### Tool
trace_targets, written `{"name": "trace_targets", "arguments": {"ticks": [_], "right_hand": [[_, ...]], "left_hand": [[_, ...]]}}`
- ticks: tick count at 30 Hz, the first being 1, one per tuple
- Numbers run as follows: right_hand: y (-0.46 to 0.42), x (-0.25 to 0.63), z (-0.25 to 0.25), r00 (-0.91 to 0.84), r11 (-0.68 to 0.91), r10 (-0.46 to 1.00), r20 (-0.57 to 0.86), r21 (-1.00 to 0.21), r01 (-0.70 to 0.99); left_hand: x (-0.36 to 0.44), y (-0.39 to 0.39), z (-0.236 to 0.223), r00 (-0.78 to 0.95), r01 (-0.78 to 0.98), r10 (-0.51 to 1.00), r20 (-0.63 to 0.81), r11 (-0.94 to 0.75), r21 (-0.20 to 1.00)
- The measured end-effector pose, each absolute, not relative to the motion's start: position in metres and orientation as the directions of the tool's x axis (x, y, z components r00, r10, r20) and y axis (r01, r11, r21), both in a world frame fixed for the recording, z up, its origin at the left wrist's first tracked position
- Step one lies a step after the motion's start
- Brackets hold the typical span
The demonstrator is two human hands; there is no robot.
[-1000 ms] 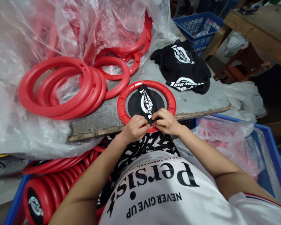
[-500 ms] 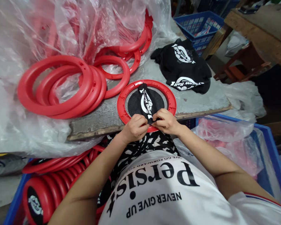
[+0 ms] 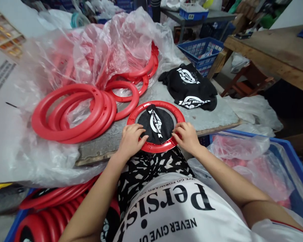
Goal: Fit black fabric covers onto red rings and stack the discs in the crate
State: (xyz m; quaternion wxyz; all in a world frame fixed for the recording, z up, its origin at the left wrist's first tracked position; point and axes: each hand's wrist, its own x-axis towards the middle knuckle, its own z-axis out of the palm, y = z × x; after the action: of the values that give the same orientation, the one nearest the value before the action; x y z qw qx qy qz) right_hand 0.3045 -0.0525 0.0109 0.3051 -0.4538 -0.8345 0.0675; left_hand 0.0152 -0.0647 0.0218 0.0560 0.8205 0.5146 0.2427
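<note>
A red plastic ring point(image 3: 164, 147) lies at the near table edge. Inside it is a round black mesh piece point(image 3: 166, 117), with a black cloth strip point(image 3: 155, 126) with a white "Throw Ball" print folded over its middle. My left hand point(image 3: 131, 139) rests over the ring's left rim, thumb and fingers apart, tips reaching inward toward the black cloth. On the right rim, my right hand point(image 3: 187, 136) has bent fingers and a gap between thumb and fingertips. Neither hand visibly grips anything. Behind the ring sits a pile of black printed cloths point(image 3: 192, 87).
Several red rings point(image 3: 65, 136) are stacked on the table's left, beside a clear plastic bag point(image 3: 121, 40) of more rings. Below left are finished-looking red discs point(image 3: 45, 223). A blue bin point(image 3: 290, 144) with plastic-wrapped red parts stands below right. Farther back is a blue basket point(image 3: 199, 50).
Both hands have moved apart, from a pinch at the strip's near end to the ring's left and right sides. The camera view has tilted up.
</note>
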Motion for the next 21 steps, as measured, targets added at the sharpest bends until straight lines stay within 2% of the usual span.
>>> {"name": "trace_targets", "arguments": {"ticks": [2, 4, 7, 11, 14, 16, 18, 21], "right_hand": [[-0.049, 0.309, 0.005, -0.295, 0.435, 0.877, 0.380, -0.364, 0.824], [-0.041, 0.315, 0.000, -0.243, 0.358, 0.918, 0.315, -0.391, 0.848], [-0.020, 0.319, -0.001, -0.255, 0.327, 0.943, 0.213, -0.458, 0.827], [0.015, 0.310, 0.005, -0.417, 0.422, 0.900, 0.127, -0.494, 0.760], [0.033, 0.293, 0.006, -0.627, 0.600, 0.766, 0.146, -0.514, 0.613], [0.039, 0.283, 0.005, -0.705, 0.679, 0.687, 0.176, -0.502, 0.536], [0.039, 0.277, 0.002, -0.732, 0.720, 0.648, 0.210, -0.482, 0.499], [0.034, 0.274, 0.000, -0.749, 0.759, 0.610, 0.258, -0.460, 0.460]], "left_hand": [[0.006, -0.066, 0.023, 0.372, 0.851, 0.899, 0.231, -0.430, 0.303], [0.004, -0.077, 0.025, 0.396, 0.849, 0.901, 0.178, -0.433, 0.303], [0.016, -0.110, 0.036, 0.421, 0.800, 0.900, 0.113, -0.427, 0.422], [0.045, -0.152, 0.064, 0.610, 0.600, 0.786, -0.103, -0.374, 0.707], [0.062, -0.161, 0.084, 0.722, 0.475, 0.671, -0.170, -0.302, 0.826], [0.067, -0.154, 0.089, 0.706, 0.464, 0.693, -0.144, -0.300, 0.834], [0.065, -0.139, 0.085, 0.605, 0.522, 0.790, -0.097, -0.301, 0.798], [0.052, -0.108, 0.067, 0.332, 0.729, 0.943, -0.019, -0.244, 0.640]]}}
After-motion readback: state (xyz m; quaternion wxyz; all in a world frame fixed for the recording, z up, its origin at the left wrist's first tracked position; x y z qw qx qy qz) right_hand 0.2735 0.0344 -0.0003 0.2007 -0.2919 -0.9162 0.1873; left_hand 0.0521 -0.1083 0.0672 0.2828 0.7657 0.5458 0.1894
